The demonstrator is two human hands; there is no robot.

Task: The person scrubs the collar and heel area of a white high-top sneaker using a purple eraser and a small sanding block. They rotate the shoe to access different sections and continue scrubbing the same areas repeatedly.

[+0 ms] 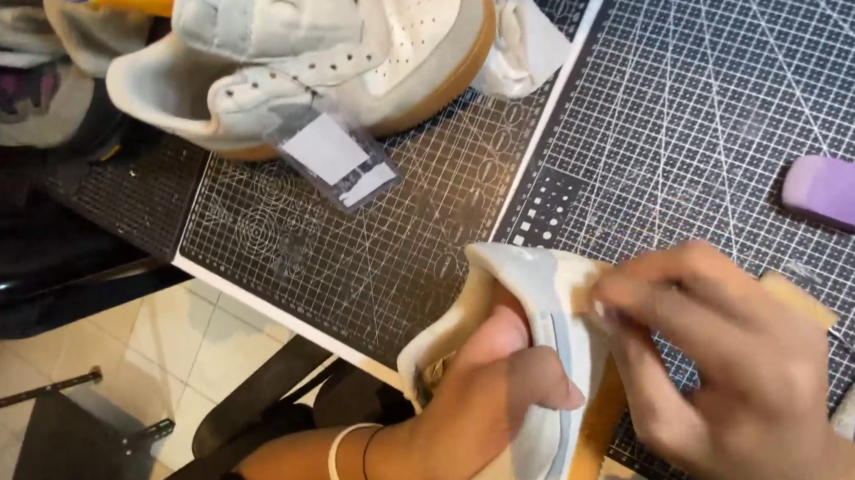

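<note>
Gripping the pale shoe from inside, the left hand is holding it at the table's near edge, gum sole turned rightward. The right hand is pinching a tan block against the shoe's heel side, its grip clenched, directly beside the left.

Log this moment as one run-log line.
left hand: inside white sneaker, gripping | right hand: rubbing tan block on heel | purple eraser: on cutting mat
</note>
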